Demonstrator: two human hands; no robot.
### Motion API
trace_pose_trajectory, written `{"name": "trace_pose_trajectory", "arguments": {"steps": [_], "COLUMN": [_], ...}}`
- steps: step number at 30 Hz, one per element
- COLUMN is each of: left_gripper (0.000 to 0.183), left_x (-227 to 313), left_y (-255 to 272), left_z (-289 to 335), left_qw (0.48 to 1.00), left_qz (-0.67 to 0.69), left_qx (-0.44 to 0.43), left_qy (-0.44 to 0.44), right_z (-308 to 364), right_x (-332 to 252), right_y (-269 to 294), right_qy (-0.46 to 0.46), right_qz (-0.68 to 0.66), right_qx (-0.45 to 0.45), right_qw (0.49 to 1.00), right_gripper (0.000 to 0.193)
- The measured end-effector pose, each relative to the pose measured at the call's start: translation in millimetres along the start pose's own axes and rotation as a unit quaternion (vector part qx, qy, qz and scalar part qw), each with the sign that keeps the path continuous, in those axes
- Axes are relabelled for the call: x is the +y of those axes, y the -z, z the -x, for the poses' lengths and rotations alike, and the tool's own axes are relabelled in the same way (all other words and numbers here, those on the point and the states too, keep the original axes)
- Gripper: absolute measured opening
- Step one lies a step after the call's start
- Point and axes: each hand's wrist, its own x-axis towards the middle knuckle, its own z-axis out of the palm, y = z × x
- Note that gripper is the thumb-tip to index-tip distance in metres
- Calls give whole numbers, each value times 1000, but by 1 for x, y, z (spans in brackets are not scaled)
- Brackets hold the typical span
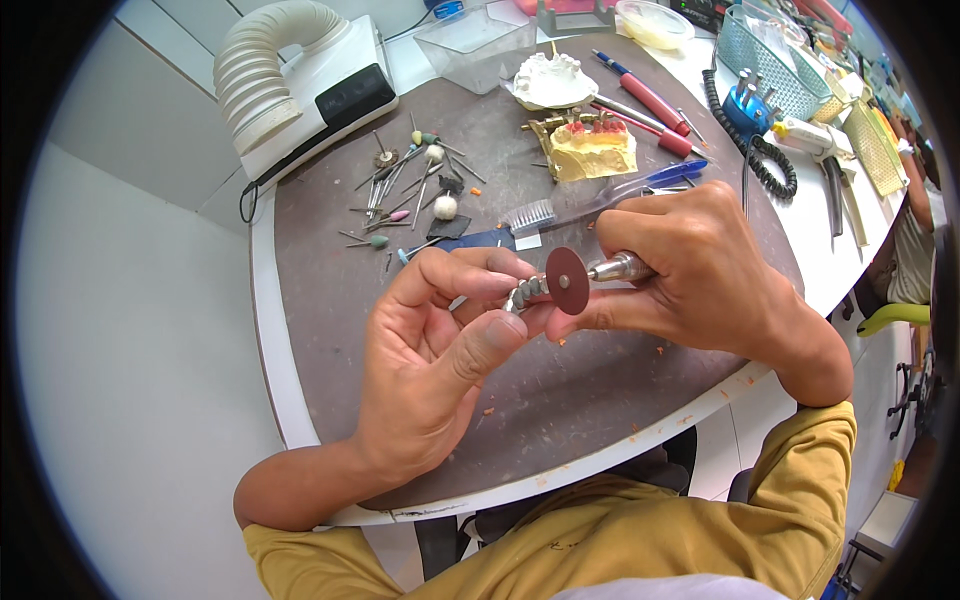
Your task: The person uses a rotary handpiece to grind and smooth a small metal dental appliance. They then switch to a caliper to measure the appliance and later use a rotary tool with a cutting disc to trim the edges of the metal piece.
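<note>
Between the fingertips and thumb of my left hand (430, 335) is a small grey metal dental bridge (527, 292), partly covered by the fingers. My right hand (690, 270) grips a rotary handpiece (622, 268) with a silver nose. On its tip sits a thin reddish-brown cutting disc (568, 281), right beside the bridge; whether they touch I cannot tell. Both hands meet over the brown bench mat. Beyond them lie a clear-handled brush (560, 208), a yellow dental model (595, 150) with red parts on top, and a white plaster model (552, 80).
Several loose burs and polishing tips (410, 180) lie at the left of the brown mat (340, 330). A white suction unit with a ribbed hose (270, 60) stands at the back left. Red-handled tools (655, 103), a blue bur stand (748, 105) and a basket (780, 75) are at the right.
</note>
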Motion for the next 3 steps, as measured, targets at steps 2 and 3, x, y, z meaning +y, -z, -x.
{"name": "trace_pose_trajectory", "arguments": {"steps": [2,3], "left_gripper": [20,20], "left_x": [0,0], "left_y": [0,1], "left_z": [0,0], "left_qw": [1000,1000], "left_qz": [-6,-6], "left_qx": [-2,-6], "left_qy": [-4,-5], "right_z": [0,0], "right_x": [0,0], "right_y": [0,0], "right_qy": [-2,-3], "right_qz": [3,2], "right_qx": [-4,-5], "right_qw": [1000,1000], "right_gripper": [54,54]}}
